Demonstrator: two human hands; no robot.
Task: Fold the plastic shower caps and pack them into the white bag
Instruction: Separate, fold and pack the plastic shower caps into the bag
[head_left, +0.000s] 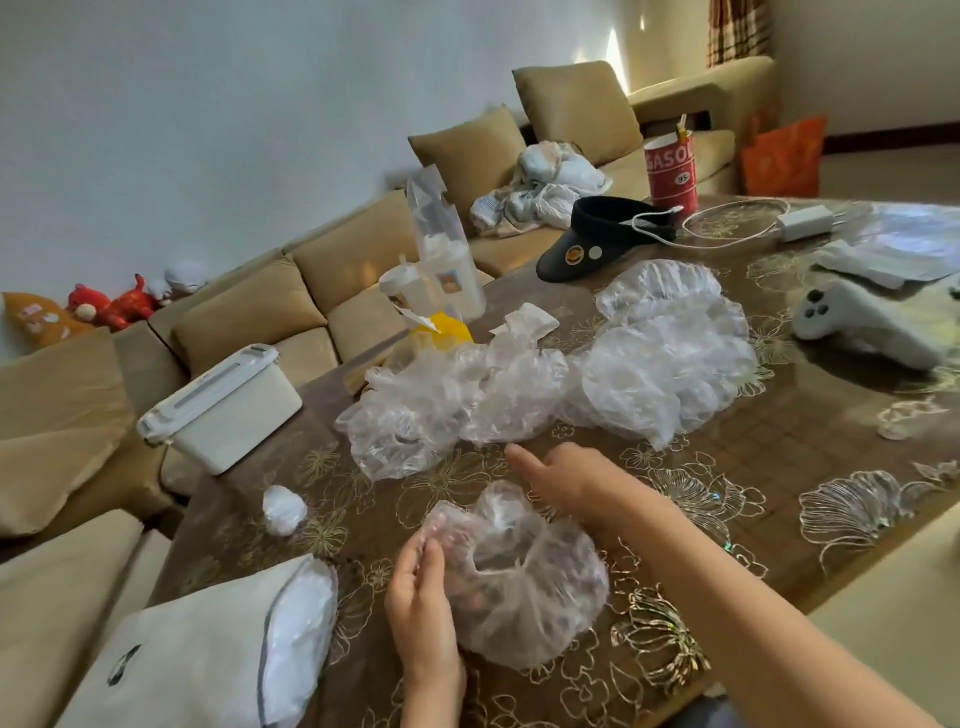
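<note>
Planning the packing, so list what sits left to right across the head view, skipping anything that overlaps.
white bag → nearest shower cap → red can → grey controller

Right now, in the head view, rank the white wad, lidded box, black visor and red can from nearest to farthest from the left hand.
1. white wad, just left of the left hand gripping the shower cap.
2. lidded box, at the left edge of the table.
3. black visor, across the table.
4. red can, behind the visor, farthest.
</note>
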